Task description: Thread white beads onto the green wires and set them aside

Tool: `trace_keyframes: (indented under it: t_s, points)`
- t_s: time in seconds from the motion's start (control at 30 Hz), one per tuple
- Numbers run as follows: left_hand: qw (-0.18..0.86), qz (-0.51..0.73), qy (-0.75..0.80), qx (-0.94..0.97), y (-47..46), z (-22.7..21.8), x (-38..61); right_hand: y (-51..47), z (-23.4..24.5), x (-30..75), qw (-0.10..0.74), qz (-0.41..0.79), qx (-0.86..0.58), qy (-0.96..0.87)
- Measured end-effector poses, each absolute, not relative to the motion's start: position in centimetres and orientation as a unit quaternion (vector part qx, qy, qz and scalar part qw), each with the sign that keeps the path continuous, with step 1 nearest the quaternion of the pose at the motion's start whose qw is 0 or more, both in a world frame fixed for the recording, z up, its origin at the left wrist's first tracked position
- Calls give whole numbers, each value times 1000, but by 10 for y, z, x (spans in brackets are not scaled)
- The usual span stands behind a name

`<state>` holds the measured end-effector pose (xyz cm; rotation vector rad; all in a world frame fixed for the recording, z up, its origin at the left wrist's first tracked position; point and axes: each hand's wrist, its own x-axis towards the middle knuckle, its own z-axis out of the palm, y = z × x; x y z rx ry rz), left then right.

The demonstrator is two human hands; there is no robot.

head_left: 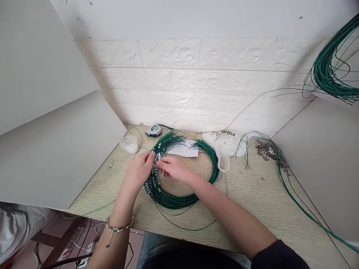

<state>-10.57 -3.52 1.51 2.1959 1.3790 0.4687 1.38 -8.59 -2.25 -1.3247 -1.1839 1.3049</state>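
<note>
A thick coil of dark green wire lies on the wooden table, its cut ends fanning out at the far side. Small white beads are strung along the coil's left part. Over that beaded part, my left hand is closed in a pinch, thumb against fingers. Just to its right my right hand pinches too, its fingertips almost meeting those of the left. What sits between the fingertips is too small to make out. A paper slip with handwriting lies partly under the coil.
A clear cup with white bits and a tape measure stand at the back left. Behind the coil are a white plastic bag and a pile of small metal parts. More green wire hangs at upper right. White panels flank the table.
</note>
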Motion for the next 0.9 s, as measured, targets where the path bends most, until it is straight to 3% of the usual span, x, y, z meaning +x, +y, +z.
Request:
trace_keyframes:
  t_s: [0.1, 0.3, 0.43, 0.63, 0.9]
  points:
    - [240, 167, 479, 828, -26, 14, -89, -89, -19, 17, 447, 516, -530, -502]
    - [548, 220, 436, 679, -7, 8, -70, -101, -13, 22, 432, 544, -518, -499]
    - [642, 251, 386, 614, -8, 14, -69, -111, -15, 30, 438, 559, -496, -500]
    - [690, 224, 310, 614, -19, 32, -51, -130, -27, 46, 468, 577, -478, -469]
    - [700, 221, 217, 644, -42, 28, -15, -162, -45, 68, 601, 551, -454, -358]
